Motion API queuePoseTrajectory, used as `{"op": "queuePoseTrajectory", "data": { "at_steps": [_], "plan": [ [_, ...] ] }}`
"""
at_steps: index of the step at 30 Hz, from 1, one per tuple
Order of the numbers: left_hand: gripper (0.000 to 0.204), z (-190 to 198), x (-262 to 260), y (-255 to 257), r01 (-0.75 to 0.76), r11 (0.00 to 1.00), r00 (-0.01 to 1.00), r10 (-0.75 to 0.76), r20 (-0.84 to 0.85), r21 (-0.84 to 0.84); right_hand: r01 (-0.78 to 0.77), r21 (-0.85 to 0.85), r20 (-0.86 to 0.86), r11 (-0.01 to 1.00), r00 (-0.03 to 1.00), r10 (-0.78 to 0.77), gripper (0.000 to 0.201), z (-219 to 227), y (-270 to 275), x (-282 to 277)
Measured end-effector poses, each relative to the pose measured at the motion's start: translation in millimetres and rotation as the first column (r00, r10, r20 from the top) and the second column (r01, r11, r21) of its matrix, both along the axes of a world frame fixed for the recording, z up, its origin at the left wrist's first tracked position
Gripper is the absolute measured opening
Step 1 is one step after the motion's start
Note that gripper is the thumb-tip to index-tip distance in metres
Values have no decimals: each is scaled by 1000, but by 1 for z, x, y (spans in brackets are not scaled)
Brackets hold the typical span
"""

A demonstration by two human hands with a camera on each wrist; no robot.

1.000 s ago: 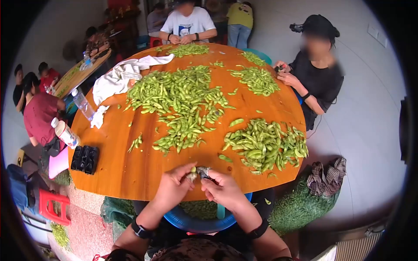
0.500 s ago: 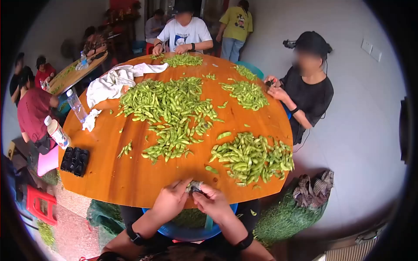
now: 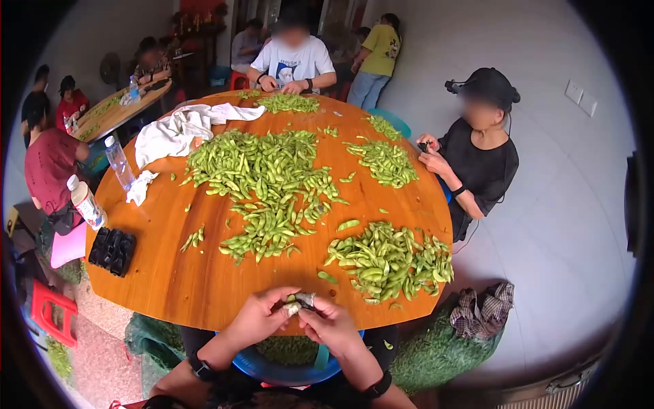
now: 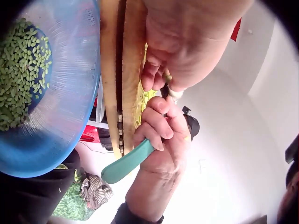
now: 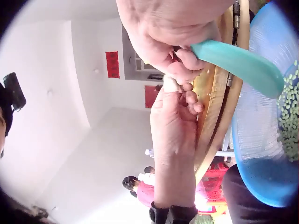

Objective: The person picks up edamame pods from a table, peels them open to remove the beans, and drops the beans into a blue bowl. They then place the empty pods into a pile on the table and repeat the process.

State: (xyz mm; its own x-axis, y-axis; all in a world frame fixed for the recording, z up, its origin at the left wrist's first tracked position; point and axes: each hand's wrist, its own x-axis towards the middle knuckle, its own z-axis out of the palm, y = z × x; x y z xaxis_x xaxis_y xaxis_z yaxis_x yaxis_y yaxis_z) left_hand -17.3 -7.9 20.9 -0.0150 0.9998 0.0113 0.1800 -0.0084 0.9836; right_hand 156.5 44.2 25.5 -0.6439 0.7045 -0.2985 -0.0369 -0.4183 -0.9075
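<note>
My left hand (image 3: pixel 257 319) and right hand (image 3: pixel 335 328) meet fingertip to fingertip over the table's near edge. The left thumb and fingers pinch a small green soybean pod (image 4: pixel 168 78), mostly hidden. A white covering (image 5: pixel 171 84) sits on the left thumb's tip. Curled in my right hand is a tool with a curved teal handle (image 4: pixel 128 163); its working end is hidden among the fingers, where something grey and dark (image 3: pixel 306 299) shows. Below the hands stands a blue basin (image 5: pixel 261 179) with shelled green beans (image 4: pixel 21 70) inside.
Heaps of pods (image 3: pixel 252 167) cover the round wooden table (image 3: pixel 157 273), one pile (image 3: pixel 388 262) close on the right. A black tray (image 3: pixel 112 251), bottles (image 3: pixel 86 203) and white cloth (image 3: pixel 174 136) lie left. People sit opposite and at right. A full green sack (image 3: pixel 436 354) stands right.
The head view has shifted, so the table sits lower and further left. Both hands stay together, their fingers slightly rearranged around the pod. At the back, the person in yellow has turned.
</note>
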Motion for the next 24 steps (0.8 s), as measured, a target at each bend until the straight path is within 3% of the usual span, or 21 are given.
{"op": "queuePoseTrajectory", "data": {
  "at_steps": [2, 4, 5, 7, 10, 14, 16, 19, 20, 22, 24],
  "plan": [
    [27, 1, 2, -1, -36, 999, 999, 37, 24, -31, 1, 54, 47, 999, 999, -3, 11, 2, -2, 0],
    [27, -2, 2, -2, 5, 992, 988, 15, -154, 124, 1, 33, 41, 999, 999, -2, 11, 2, -3, 0],
    [27, -5, 3, -1, 5, 992, 988, 14, -155, 124, 1, 32, 40, 999, 999, -2, 11, 2, -4, 0],
    [28, -13, 6, 1, 12, 920, 841, 203, -502, 392, 7, 42, 51, 999, 999, -9, 10, 3, -3, 0],
    [28, -10, 8, 1, -6, 932, 824, 211, -526, 364, 19, 85, 53, 996, 998, -24, 10, -2, -5, -2],
    [29, -19, 2, 2, -19, 933, 859, 199, -471, 360, 25, 82, 89, 996, 995, -32, 10, 2, -6, -4],
    [28, -13, 0, 5, -32, 980, 981, 68, -182, 194, 61, 119, 113, 991, 991, -75, 10, 3, -5, -6],
    [26, -14, -1, 6, -43, 989, 975, 73, -211, 143, 92, 162, 126, 983, 986, -113, 13, 2, -8, -10],
    [26, -15, 0, 8, -53, 988, 992, 68, -103, 142, 109, 137, 98, 984, 988, -123, 12, 1, -7, -10],
    [24, 0, -1, 4, -15, 999, 998, 17, -57, 38, 112, 95, 69, 989, 991, -118, 11, 2, -6, -8],
    [23, 3, 1, 4, -30, 998, 996, 34, -88, 53, 115, 96, 71, 989, 990, -122, 11, 4, -8, -10]
  ]
}}
